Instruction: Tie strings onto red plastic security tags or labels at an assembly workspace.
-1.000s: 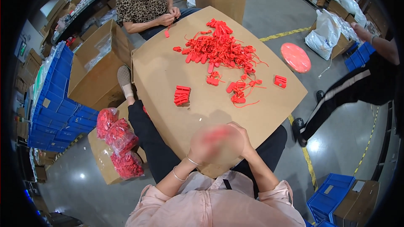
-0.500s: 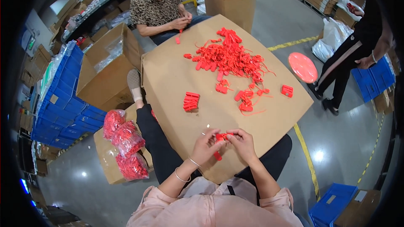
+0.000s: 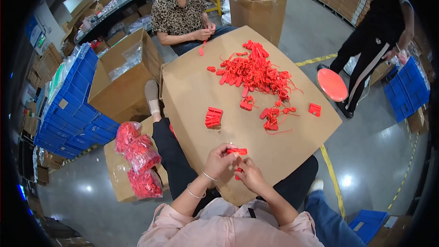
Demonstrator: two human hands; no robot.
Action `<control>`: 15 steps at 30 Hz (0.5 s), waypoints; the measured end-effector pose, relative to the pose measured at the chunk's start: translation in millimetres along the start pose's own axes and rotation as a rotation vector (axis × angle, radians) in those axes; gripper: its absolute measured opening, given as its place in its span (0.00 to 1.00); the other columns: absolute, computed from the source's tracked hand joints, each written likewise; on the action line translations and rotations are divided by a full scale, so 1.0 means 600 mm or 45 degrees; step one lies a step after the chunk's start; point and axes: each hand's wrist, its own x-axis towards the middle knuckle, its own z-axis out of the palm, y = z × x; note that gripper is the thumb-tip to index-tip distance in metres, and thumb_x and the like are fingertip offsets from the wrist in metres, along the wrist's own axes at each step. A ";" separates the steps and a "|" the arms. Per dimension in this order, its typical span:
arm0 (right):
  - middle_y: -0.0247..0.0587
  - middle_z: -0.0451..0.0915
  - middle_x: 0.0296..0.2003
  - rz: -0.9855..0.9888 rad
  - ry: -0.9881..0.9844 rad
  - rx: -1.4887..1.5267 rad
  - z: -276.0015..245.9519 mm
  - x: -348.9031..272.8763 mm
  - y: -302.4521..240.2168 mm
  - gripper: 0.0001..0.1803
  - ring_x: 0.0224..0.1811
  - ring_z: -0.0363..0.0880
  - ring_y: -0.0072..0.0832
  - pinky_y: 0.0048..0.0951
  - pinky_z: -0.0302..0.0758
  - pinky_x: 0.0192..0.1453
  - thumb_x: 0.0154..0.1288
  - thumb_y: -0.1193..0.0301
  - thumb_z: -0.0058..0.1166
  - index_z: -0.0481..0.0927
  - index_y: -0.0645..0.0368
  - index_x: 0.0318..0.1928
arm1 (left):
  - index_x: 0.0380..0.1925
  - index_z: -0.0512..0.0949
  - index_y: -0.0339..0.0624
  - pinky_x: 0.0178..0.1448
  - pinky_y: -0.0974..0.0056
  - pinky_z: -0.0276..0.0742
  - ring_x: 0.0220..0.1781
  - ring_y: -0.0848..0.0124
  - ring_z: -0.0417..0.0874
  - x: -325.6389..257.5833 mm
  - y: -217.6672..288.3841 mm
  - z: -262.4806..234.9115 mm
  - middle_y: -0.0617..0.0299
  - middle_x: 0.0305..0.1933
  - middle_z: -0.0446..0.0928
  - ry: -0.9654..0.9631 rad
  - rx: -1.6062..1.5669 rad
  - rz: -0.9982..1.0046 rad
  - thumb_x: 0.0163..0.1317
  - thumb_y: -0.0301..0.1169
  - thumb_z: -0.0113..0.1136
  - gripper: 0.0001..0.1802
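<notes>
Over the near end of the cardboard-topped table, my left hand pinches a small red plastic piece between thumb and fingers. Just below and to the right, my right hand has its fingers closed at another red part, which hangs beside the fingertips; a thin red cord seems to run between the two, too small to be sure. Farther off lies a tangled heap of red pieces with cords. A neat row of red pieces lies left of centre, and a small corded bunch to the right.
Bags of red pieces lie on a carton at my left. A person sits across the table handling a red piece. Another person stands beyond a red round stool. A leg in jeans shows at lower right.
My hands have drawn apart: the right moved down and toward me, while the left keeps the red piece higher up. The standing person has shifted and raised an arm; a jeans leg has appeared.
</notes>
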 end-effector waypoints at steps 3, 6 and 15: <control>0.41 0.73 0.34 0.128 -0.044 0.216 -0.017 0.015 0.018 0.11 0.29 0.76 0.32 0.30 0.74 0.34 0.54 0.73 0.56 0.74 0.59 0.39 | 0.38 0.76 0.37 0.33 0.77 0.69 0.27 0.83 0.72 -0.001 0.023 -0.023 0.68 0.29 0.75 -0.001 -0.145 -0.088 0.55 0.22 0.58 0.10; 0.37 0.76 0.30 0.457 0.007 0.703 -0.052 0.028 0.031 0.09 0.27 0.75 0.24 0.25 0.74 0.33 0.56 0.74 0.56 0.75 0.61 0.38 | 0.37 0.76 0.38 0.31 0.77 0.67 0.27 0.84 0.70 0.006 0.032 -0.039 0.69 0.28 0.74 -0.291 -0.053 -0.205 0.54 0.24 0.58 0.09; 0.35 0.79 0.34 0.518 0.000 1.238 -0.112 0.055 0.006 0.12 0.32 0.76 0.17 0.17 0.73 0.37 0.57 0.78 0.56 0.77 0.65 0.43 | 0.33 0.78 0.37 0.33 0.71 0.70 0.27 0.80 0.71 -0.001 -0.009 -0.033 0.68 0.24 0.74 -0.256 0.619 -0.051 0.50 0.29 0.60 0.10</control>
